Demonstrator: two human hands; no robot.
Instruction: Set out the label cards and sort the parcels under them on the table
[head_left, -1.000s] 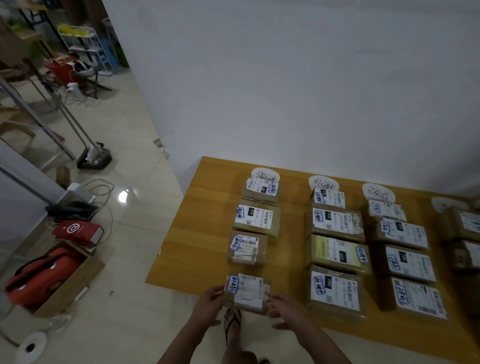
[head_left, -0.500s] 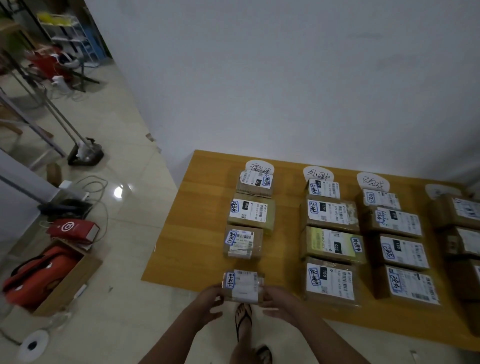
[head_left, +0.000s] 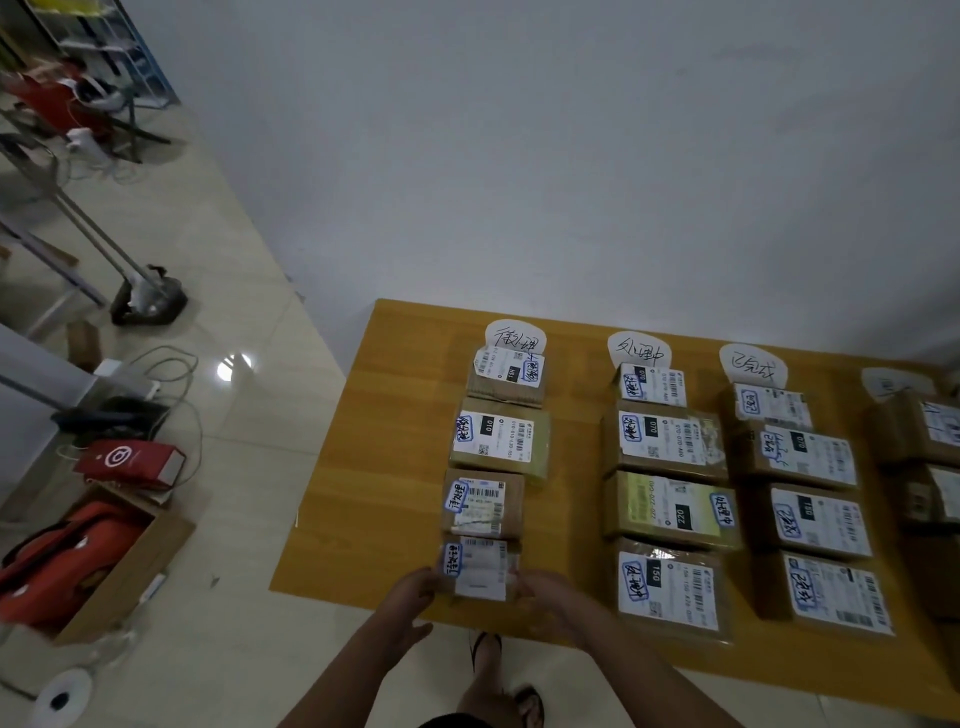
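Head view, four label cards (head_left: 515, 340), three four-parcel columns (head_left: 662, 441), left hand (head_left: 413, 595), right hand (head_left: 545, 597) gripping nearest parcel (head_left: 480, 569)

Both forearms extend forward, the left hand (head_left: 411, 596) and the right hand (head_left: 549, 597) facing each other, their fingers curled against opposite sides of one parcel (head_left: 480, 569).
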